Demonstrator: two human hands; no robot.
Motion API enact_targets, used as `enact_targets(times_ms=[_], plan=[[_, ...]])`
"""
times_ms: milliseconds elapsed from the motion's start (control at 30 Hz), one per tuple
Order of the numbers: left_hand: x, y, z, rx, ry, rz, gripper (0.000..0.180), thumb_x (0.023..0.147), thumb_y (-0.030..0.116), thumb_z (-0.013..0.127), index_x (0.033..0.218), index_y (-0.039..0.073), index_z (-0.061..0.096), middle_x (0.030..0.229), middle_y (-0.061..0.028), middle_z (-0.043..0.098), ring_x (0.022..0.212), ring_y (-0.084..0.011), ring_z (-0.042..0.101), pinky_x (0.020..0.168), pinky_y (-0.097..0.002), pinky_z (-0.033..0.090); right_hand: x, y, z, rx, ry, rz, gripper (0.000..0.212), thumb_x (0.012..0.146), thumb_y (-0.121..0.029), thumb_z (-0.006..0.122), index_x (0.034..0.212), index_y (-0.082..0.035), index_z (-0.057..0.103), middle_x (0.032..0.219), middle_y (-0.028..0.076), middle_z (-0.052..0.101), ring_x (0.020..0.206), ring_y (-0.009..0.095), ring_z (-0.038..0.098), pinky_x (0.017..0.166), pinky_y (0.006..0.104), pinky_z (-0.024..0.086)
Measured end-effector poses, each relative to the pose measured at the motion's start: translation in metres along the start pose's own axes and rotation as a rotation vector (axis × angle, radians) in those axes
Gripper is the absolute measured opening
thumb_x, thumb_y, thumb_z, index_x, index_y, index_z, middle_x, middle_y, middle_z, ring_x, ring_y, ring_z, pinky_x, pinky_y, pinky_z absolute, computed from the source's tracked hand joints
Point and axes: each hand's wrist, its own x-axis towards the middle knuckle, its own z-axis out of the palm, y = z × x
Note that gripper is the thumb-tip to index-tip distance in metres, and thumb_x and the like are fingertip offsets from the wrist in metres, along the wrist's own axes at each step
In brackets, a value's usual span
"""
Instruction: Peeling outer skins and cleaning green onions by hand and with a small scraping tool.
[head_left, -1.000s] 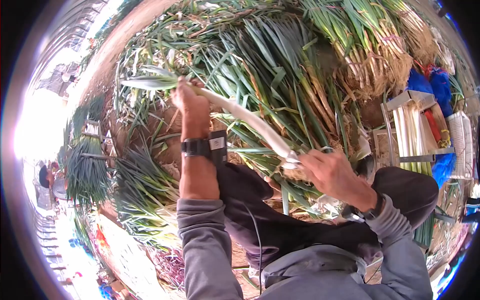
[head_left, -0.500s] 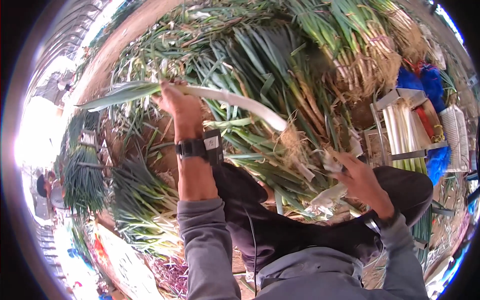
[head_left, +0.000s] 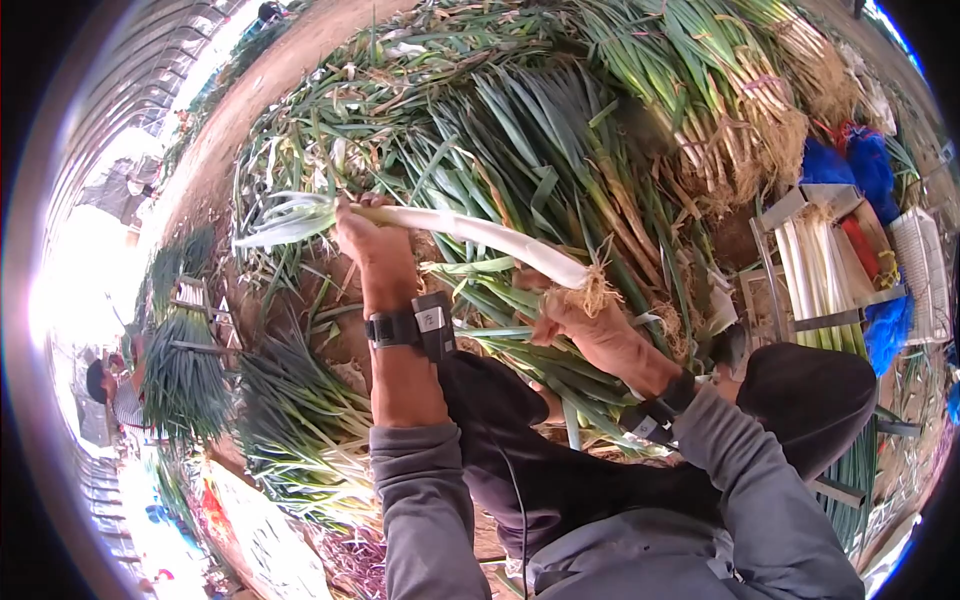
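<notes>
A long leek (head_left: 480,232) with a thick white shaft stretches across the view, its green leaf tips to the left and its bushy roots to the right. My left hand (head_left: 375,245) is closed around it where the white turns green, holding it above the heap. Just below the root end is my right hand (head_left: 605,335), fingers curved and apart, one partly behind the shaft. Whether it touches the leek is hard to tell. Beneath both hands lie loose leeks (head_left: 520,345) with green leaves.
Piled leeks (head_left: 540,140) lie ahead, with tied bunches (head_left: 750,90) farther right. A metal rack (head_left: 800,322) holds white-stemmed leeks beside a white basket (head_left: 918,275) and blue netting (head_left: 885,335). More leeks (head_left: 290,400) lie at left; another person (head_left: 110,385) is at the far left.
My right hand has moved left and up to the leek's root end; the pale bit near its fingers no longer shows there. My left hand, still holding the leek, has shifted slightly right and down.
</notes>
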Motion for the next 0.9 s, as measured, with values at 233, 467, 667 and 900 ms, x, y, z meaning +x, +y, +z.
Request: enact_targets(times_ms=[233, 467, 667, 900], plan=[[0.062, -0.051, -0.084, -0.013, 0.254, -0.114, 0.033, 0.101, 0.023, 0.058, 0.129, 0.010, 0.045, 0.093, -0.0064, 0.051, 0.071, -0.0184, 0.053, 0.063, -0.0369, 0.051, -0.103, -0.053, 0.008, -0.972, -0.209, 0.211, 0.025, 0.102, -0.026, 0.057, 0.098, -0.002, 0.063, 0.063, 0.005, 0.056, 0.051, 0.019, 0.055, 0.049, 0.0328, 0.041], [0.014, 0.041, 0.008, -0.373, 0.648, -0.206, 0.067, 0.100, 0.025, 0.062, 0.156, 0.020, 0.026, 0.103, -0.0075, 0.058, 0.075, -0.0202, 0.055, 0.065, -0.0377, 0.052, -0.125, -0.066, -0.050, -1.031, 0.138, 0.455, 0.017, 0.099, -0.016, 0.059, 0.112, -0.005, 0.064, 0.090, 0.012, 0.068, 0.063, 0.023, 0.066, 0.053, 0.0287, 0.051], [-0.021, 0.077, 0.038, -0.423, 0.192, -0.033, 0.051, 0.100, 0.026, 0.062, 0.143, 0.015, 0.038, 0.082, -0.0023, 0.055, 0.067, -0.0119, 0.053, 0.057, -0.0276, 0.047, -0.076, -0.051, -0.025, -1.691, -0.201, -0.425, 0.035, 0.093, -0.019, 0.068, 0.125, -0.009, 0.058, 0.121, 0.008, 0.060, 0.079, 0.024, 0.069, 0.061, 0.0355, 0.056], [-0.047, 0.079, 0.082, -0.575, -0.052, -0.156, 0.038, 0.100, 0.025, 0.061, 0.133, 0.019, 0.042, 0.083, -0.0038, 0.053, 0.066, -0.0124, 0.051, 0.056, -0.0280, 0.042, 0.039, -0.064, 0.025, -1.353, -0.155, -0.782, 0.031, 0.086, -0.014, 0.074, 0.114, -0.006, 0.063, 0.103, 0.009, 0.062, 0.083, 0.030, 0.067, 0.072, 0.0400, 0.055]])
